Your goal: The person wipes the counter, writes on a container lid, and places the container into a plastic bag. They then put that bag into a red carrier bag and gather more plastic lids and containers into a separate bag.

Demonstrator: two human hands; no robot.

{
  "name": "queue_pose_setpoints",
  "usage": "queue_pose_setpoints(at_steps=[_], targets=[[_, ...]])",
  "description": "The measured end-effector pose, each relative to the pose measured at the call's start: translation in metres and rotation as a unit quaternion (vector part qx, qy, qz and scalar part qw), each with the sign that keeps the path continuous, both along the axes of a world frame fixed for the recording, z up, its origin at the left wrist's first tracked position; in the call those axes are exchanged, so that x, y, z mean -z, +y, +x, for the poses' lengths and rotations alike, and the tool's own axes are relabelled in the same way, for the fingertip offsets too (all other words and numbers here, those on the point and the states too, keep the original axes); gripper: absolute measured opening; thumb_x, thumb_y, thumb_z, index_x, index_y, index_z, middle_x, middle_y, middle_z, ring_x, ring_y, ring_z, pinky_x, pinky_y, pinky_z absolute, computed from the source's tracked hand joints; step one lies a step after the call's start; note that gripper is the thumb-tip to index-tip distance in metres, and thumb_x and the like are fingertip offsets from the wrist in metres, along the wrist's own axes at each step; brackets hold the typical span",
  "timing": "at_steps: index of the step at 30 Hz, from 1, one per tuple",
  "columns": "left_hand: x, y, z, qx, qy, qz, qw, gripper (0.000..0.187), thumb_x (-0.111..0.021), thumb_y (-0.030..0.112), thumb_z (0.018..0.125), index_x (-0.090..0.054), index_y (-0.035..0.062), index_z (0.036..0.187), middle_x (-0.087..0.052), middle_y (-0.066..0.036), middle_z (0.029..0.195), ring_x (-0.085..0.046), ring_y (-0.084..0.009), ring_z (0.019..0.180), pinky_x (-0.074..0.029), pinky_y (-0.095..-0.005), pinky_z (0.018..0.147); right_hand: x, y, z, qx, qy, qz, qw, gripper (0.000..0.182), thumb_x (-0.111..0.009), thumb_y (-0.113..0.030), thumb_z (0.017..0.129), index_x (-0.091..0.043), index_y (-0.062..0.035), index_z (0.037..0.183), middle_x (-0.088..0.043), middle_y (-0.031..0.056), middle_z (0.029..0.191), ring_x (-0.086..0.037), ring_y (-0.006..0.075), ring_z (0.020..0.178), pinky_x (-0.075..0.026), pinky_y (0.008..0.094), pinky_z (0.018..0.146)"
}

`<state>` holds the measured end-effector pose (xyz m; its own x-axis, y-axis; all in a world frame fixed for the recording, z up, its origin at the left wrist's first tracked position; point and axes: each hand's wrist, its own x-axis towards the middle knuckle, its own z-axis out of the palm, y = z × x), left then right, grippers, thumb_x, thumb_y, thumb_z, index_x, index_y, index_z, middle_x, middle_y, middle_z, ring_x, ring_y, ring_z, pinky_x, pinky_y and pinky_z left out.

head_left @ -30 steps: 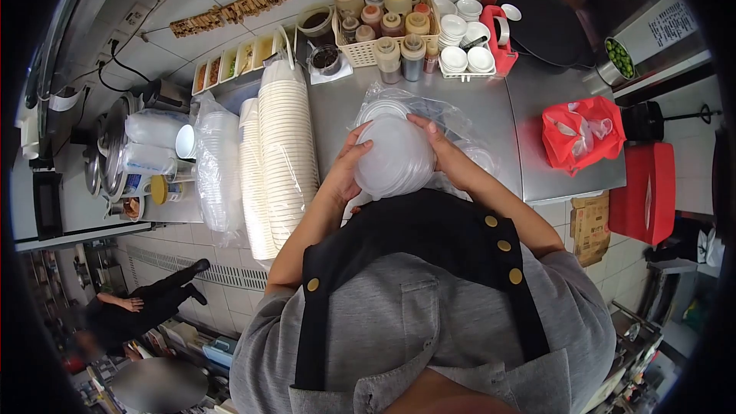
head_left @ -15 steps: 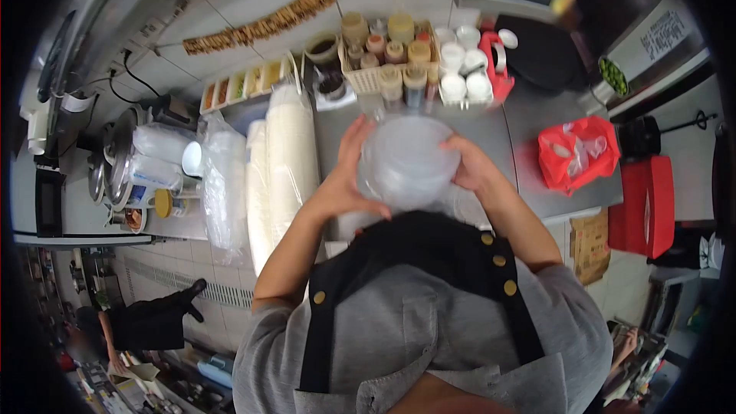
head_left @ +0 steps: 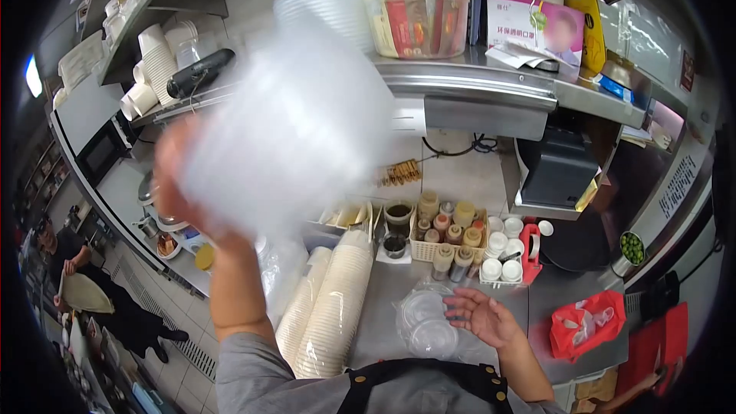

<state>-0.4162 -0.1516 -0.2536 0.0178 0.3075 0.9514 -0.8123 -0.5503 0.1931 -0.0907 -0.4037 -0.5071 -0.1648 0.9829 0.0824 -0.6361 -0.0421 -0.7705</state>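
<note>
My left hand (head_left: 180, 176) is raised at the left, its fingers wrapped round a large translucent white stack of plastic bowls (head_left: 291, 123). Motion blurs the stack, and part of the shelf behind it is hidden. Low over the steel counter, my right hand (head_left: 487, 318) is open with its fingers spread and nothing in it. Just beside those fingers lie clear round plastic lids (head_left: 429, 318), in or on a thin clear bag.
Long stacks of paper bowls (head_left: 333, 307) lie left of the lids. Behind stand a basket of sauce bottles (head_left: 448, 234) and white cups (head_left: 498, 249). A red bag (head_left: 586, 326) sits to the right. Above runs a steel shelf (head_left: 468, 80). Another person (head_left: 96, 284) stands far left.
My left hand has lifted the translucent bowls up and to the left. My right hand has let go of them and opened. The view has tilted up, showing the shelf.
</note>
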Motion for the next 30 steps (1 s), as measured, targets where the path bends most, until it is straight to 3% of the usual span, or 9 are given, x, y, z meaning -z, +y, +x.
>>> queue_pose_setpoints(at_steps=[1,2,4,6,8,13,20,23,30], targets=[[-0.042,-0.009,0.008,-0.349,-0.043,0.152,0.924,0.056,-0.064,0.032,0.092,-0.046,0.0047,0.137,-0.057,-0.013,0.127,-0.058,-0.0295,0.117,-0.043,-0.0442,0.105,0.007,-0.002,0.002,-0.003,0.021,-0.009,1.000,0.072,-0.056,-0.053,0.093,-0.040,-0.0055,0.145,-0.047,0.0196,0.145,-0.053,0.0281,0.124,-0.043,0.0419,0.104],[-0.087,-0.003,0.019,-0.644,-0.083,0.278,0.707,0.061,-0.070,0.029,0.089,-0.044,0.0051,0.139,-0.056,-0.012,0.127,-0.057,-0.0297,0.119,-0.043,-0.0435,0.105,0.010,-0.004,0.003,-0.001,0.019,-0.002,1.000,0.072,-0.056,-0.053,0.093,-0.040,-0.0055,0.145,-0.047,0.0196,0.145,-0.053,0.0281,0.124,-0.043,0.0419,0.104],[-0.135,0.015,0.027,-0.587,-0.003,0.250,0.770,0.071,-0.080,0.028,0.081,-0.044,0.0090,0.140,-0.055,-0.014,0.128,-0.054,-0.0302,0.124,-0.043,-0.0422,0.106,0.016,-0.009,0.003,0.010,0.016,-0.030,0.999,0.069,-0.057,-0.050,0.094,-0.041,-0.0049,0.144,-0.048,0.0195,0.144,-0.055,0.0286,0.123,-0.043,0.0423,0.104],[-0.176,0.044,0.027,-0.650,0.051,0.262,0.711,0.074,-0.084,0.017,0.077,-0.046,0.0108,0.140,-0.052,-0.014,0.136,-0.054,-0.0253,0.121,-0.045,-0.0369,0.102,0.019,-0.013,0.002,0.020,0.030,-0.032,0.999,0.065,-0.057,-0.047,0.095,-0.043,-0.0045,0.143,-0.050,0.0191,0.142,-0.056,0.0288,0.121,-0.044,0.0427,0.103],[-0.201,0.061,0.040,-0.594,0.140,0.252,0.751,0.074,-0.084,0.019,0.076,-0.048,0.0120,0.140,-0.056,-0.012,0.132,-0.055,-0.0248,0.120,-0.044,-0.0374,0.102,0.026,-0.016,0.004,0.048,0.029,-0.041,0.998,0.065,-0.057,-0.047,0.095,-0.044,-0.0041,0.142,-0.052,0.0181,0.140,-0.057,0.0290,0.120,-0.045,0.0429,0.103],[-0.221,0.084,0.057,-0.553,0.332,0.233,0.727,0.085,-0.087,0.034,0.072,-0.044,0.0138,0.143,-0.056,-0.011,0.136,-0.049,-0.0281,0.129,-0.037,-0.0391,0.110,0.036,-0.027,0.007,0.111,0.023,-0.064,0.992,0.067,-0.058,-0.050,0.093,-0.045,-0.0044,0.141,-0.053,0.0194,0.140,-0.058,0.0327,0.120,-0.045,0.0464,0.102],[-0.221,0.119,0.073,-0.561,0.345,0.208,0.723,0.081,-0.077,0.051,0.079,-0.044,0.0135,0.143,-0.054,-0.012,0.137,-0.047,-0.0277,0.132,-0.036,-0.0402,0.110,0.043,-0.041,0.012,0.170,0.047,-0.076,0.981,0.057,-0.054,-0.045,0.097,-0.048,-0.0043,0.138,-0.058,0.0161,0.134,-0.059,0.0298,0.115,-0.047,0.0428,0.099],[-0.223,0.122,0.073,-0.506,0.346,0.165,0.773,0.077,-0.074,0.057,0.079,-0.050,0.0158,0.139,-0.050,-0.018,0.135,-0.046,-0.0314,0.131,-0.039,-0.0426,0.107,0.044,-0.044,0.014,0.192,0.044,-0.088,0.976,0.054,-0.053,-0.044,0.098,-0.050,-0.0041,0.135,-0.059,0.0159,0.132,-0.060,0.0293,0.114,-0.047,0.0430,0.098],[-0.216,0.106,0.071,-0.391,0.314,0.033,0.865,0.070,-0.066,0.059,0.086,-0.048,0.0220,0.142,-0.043,-0.009,0.147,-0.036,-0.0298,0.139,-0.029,-0.0582,0.107,0.037,-0.032,0.026,0.198,0.021,-0.089,0.976,0.053,-0.055,-0.041,0.097,-0.050,-0.0038,0.135,-0.058,0.0164,0.131,-0.061,0.0298,0.112,-0.049,0.0422,0.095]])
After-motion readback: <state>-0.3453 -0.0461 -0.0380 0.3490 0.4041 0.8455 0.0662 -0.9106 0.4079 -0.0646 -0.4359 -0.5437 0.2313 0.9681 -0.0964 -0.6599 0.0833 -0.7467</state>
